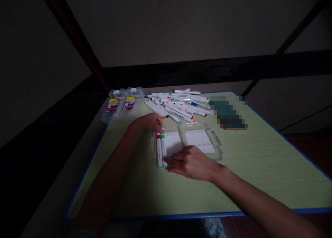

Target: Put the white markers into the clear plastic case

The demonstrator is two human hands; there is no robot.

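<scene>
A clear plastic case lies opened flat on the table, with white liners in both halves. In its left half, a white marker with a red band lies lengthwise at the outer side. Beside it is a white marker with a green band. My left hand is closed at the far end of the green-banded marker, its thumb against the tip and its other fingers curled. My right hand reaches over the case's near edge, its fingertips at that marker's near end. The palm side of the right hand is hidden.
A loose pile of white markers with coloured ends lies beyond the case. Two clear cases with labels stand at the back left. A blurred-out flat, dark object lies to the right. The table has a blue edge.
</scene>
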